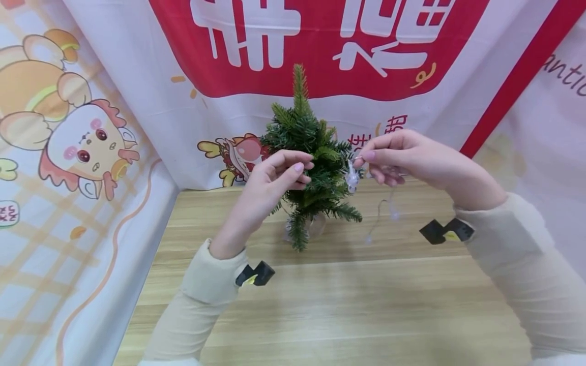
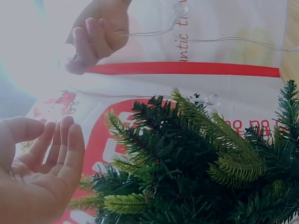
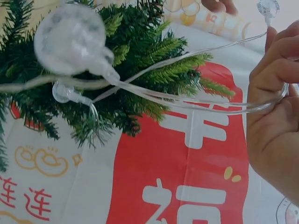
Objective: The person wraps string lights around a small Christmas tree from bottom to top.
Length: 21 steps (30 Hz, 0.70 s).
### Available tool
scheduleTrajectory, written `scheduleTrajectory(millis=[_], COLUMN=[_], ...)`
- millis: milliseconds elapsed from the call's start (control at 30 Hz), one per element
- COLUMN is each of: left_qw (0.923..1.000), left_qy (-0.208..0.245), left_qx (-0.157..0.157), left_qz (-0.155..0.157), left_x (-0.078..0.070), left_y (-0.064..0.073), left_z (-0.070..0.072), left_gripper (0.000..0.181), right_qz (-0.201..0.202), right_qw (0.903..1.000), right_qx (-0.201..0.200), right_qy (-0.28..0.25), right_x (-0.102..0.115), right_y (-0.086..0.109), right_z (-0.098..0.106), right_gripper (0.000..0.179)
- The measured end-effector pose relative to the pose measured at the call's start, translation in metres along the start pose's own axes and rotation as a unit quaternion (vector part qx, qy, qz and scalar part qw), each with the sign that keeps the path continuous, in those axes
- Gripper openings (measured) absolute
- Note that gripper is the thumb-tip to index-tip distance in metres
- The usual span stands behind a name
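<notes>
A small artificial Christmas tree point(image 1: 299, 132) stands upright at the back of the table. To its right, my right hand point(image 1: 403, 155) pinches the thin clear wire of a string light between thumb and fingertips. Small clear bulbs point(image 1: 351, 180) hang from that wire beside the branches. In the right wrist view a bulb point(image 3: 268, 8) sits at the fingertips, and the wire point(image 3: 187, 105) also passes through the curled fingers. My left hand point(image 1: 279, 178) is in front of the tree's left side, fingers loosely bent. Nothing lies between its fingers in the left wrist view point(image 2: 42, 163).
The wooden table point(image 1: 320, 305) extends in front of the tree. Behind hangs a white cloth with a red printed patch point(image 1: 320, 81); a cartoon-printed cloth point(image 1: 82, 152) covers the left side. More wire and bulbs point(image 1: 394, 214) dangle below my right hand.
</notes>
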<state>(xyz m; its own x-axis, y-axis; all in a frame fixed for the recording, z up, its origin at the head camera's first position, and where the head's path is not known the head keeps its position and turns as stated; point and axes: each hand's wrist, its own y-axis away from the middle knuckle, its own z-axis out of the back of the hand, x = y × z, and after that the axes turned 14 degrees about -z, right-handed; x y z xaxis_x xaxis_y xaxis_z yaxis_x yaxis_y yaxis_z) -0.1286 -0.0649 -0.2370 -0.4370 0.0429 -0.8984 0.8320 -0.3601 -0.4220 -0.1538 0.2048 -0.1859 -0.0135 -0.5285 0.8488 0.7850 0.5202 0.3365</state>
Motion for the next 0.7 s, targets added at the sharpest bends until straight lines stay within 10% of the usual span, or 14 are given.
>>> scheduleTrajectory(millis=[700], left_qw=[0.998], left_qy=[0.046], left_qx=[0.039], left_qz=[0.018], left_x=[0.005], left_y=[-0.007], left_z=[-0.01], left_gripper=[0.048], right_qz=[-0.01], right_qw=[0.9992], right_qx=[0.038], right_qy=[-0.009], right_x=[0.008], right_y=[-0.021], right_z=[-0.019], right_gripper=[0.03])
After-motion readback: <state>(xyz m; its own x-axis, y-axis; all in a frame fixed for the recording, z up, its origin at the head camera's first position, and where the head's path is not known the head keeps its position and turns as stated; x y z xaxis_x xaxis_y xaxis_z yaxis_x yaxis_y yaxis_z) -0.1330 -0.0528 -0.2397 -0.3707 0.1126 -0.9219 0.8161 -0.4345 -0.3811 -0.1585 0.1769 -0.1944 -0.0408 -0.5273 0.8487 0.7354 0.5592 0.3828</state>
